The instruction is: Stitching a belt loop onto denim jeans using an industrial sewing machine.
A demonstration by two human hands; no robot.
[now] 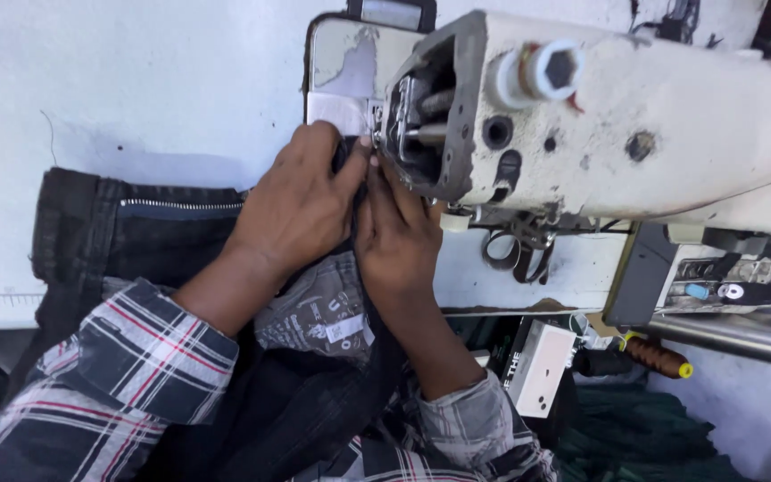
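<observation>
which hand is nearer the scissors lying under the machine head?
Right. The right hand rests on the dark garment just beside the scissors; the left hand is farther off, beyond the right hand.

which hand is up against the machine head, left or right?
The right hand: its fingers sit directly under the sewing machine head at the needle area. The left hand presses the dark denim garment farther from it.
</observation>
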